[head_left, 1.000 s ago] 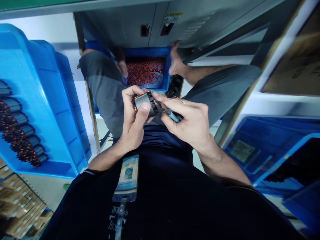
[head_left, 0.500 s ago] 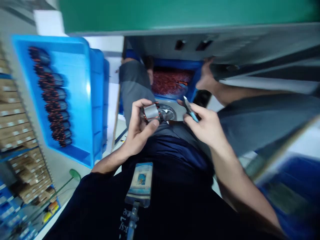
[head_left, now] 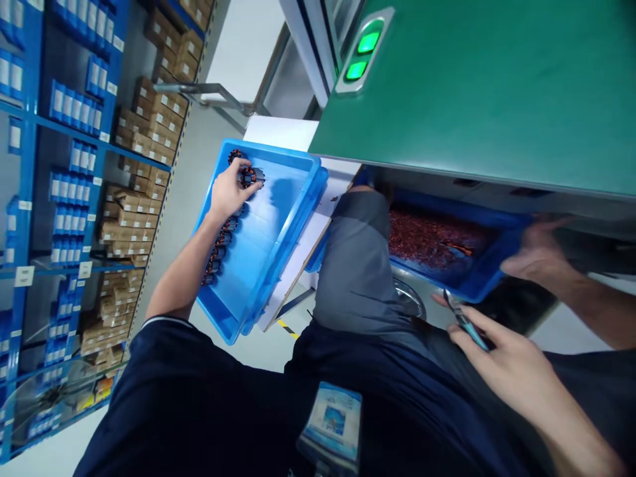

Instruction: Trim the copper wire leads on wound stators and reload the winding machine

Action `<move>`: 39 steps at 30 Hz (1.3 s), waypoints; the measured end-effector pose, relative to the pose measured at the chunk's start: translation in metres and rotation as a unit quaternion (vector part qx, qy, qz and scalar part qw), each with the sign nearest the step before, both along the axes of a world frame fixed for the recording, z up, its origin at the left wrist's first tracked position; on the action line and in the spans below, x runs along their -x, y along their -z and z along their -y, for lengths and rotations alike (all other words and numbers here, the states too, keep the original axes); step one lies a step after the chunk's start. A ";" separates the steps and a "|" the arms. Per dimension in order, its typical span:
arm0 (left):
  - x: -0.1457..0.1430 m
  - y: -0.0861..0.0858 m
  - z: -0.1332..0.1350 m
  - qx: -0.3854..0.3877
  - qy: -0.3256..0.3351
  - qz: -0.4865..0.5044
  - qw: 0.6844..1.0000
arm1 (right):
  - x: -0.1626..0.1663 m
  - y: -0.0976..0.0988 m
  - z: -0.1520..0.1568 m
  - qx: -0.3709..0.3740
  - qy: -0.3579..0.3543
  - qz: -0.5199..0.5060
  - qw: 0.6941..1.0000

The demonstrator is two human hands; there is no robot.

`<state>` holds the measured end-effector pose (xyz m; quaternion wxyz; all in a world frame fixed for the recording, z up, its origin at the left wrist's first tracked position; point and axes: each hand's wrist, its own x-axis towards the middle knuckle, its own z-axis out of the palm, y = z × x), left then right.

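Observation:
My left hand (head_left: 229, 191) reaches into a blue plastic tray (head_left: 291, 218). Its thumb and fingers are closed around a motor stator (head_left: 254, 177), a steel core with orange copper windings. More stators (head_left: 218, 252) stand in a row along the tray's left side, partly covered by my wrist. Low on the right, my right hand (head_left: 497, 348) is wrapped around a pair of cutting pliers (head_left: 470, 328) with light blue handles. The pliers' jaws point up and left, towards a dark blue bin (head_left: 481, 285) holding reddish scraps (head_left: 432, 235).
A green worktop (head_left: 477, 86) with a lit green switch panel (head_left: 362, 56) overhangs my legs. One bare foot (head_left: 536, 248) is beside the bin. Shelves with cardboard boxes (head_left: 144, 218) rise at the left, and a round metal base (head_left: 410, 298) lies below.
My left hand has carried the stator from over my lap into the blue tray. The view has swung left. The pliers have stayed in my right hand.

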<state>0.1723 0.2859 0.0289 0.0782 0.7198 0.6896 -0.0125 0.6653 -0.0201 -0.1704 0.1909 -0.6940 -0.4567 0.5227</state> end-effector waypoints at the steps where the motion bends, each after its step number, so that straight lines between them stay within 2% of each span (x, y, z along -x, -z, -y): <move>1: 0.005 0.004 -0.013 0.008 0.004 -0.036 0.999 | 0.003 -0.003 -0.003 0.001 0.001 -0.003 1.000; 4: 0.013 0.015 -0.041 0.026 0.012 -0.101 0.995 | 0.009 -0.013 -0.007 -0.007 0.003 0.002 1.000; 8: 0.023 0.019 -0.054 0.035 0.004 -0.118 0.992 | 0.012 -0.019 -0.005 -0.004 -0.010 0.009 1.000; 12: 0.034 0.017 -0.054 -0.009 -0.014 0.057 0.998 | 0.011 -0.016 -0.002 0.019 -0.027 0.008 0.999; 14: 0.036 0.019 -0.051 -0.012 -0.007 0.057 0.998 | 0.009 -0.014 0.000 0.028 -0.043 0.004 0.999; 17: 0.038 0.027 -0.040 -0.003 0.022 -0.109 0.994 | 0.007 -0.010 0.003 0.031 -0.052 -0.009 0.998; 19: 0.042 0.035 -0.029 -0.015 0.032 -0.164 0.986 | 0.006 -0.006 0.004 0.029 -0.049 -0.017 0.998; 23: 0.055 0.046 -0.005 -0.023 0.033 -0.169 0.985 | 0.007 0.002 0.007 0.024 -0.043 -0.024 0.998; 25: 0.052 0.046 0.009 -0.044 0.033 -0.138 0.989 | 0.008 -0.002 0.009 0.012 -0.032 -0.022 0.999; 28: 0.025 0.042 0.030 -0.132 0.078 -0.062 0.986 | 0.009 -0.029 0.010 -0.063 -0.027 -0.029 0.997; 32: -0.046 0.038 0.050 -0.228 0.202 0.027 0.952 | 0.012 -0.097 -0.009 -0.179 -0.068 -0.044 0.981; 36: -0.142 0.047 0.042 -0.248 0.292 0.120 0.916 | 0.025 -0.162 -0.056 -0.330 -0.076 0.020 0.941; 39: -0.204 0.064 0.027 -0.238 0.292 0.148 0.914 | 0.039 -0.188 -0.112 -0.409 -0.036 0.160 0.898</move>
